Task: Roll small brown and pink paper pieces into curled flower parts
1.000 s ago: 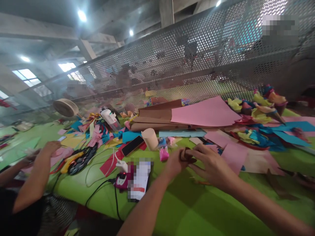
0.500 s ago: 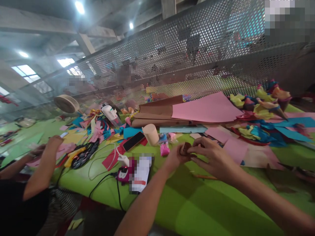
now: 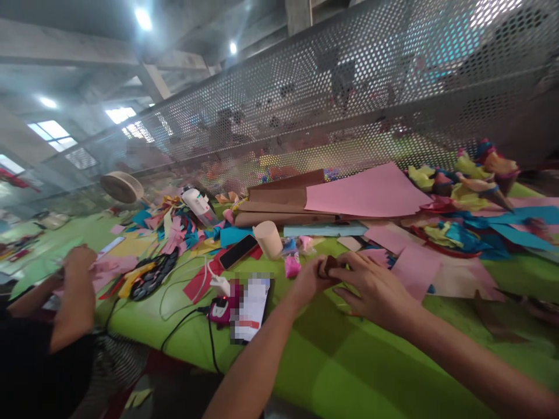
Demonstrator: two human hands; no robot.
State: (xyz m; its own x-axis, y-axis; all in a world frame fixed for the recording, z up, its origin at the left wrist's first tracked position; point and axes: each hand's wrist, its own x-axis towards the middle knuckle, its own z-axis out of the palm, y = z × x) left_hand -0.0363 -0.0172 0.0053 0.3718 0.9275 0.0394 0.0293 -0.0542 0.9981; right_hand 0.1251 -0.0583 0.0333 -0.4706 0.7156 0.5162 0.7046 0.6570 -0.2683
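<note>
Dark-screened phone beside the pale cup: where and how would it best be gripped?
Probably grip the dark-screened phone by its long edges, from above: it lies flat and slim, with its far end close to the pale cup.

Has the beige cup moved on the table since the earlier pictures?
No, the beige cup has kept its place between the black phone and the pink packet.
</note>
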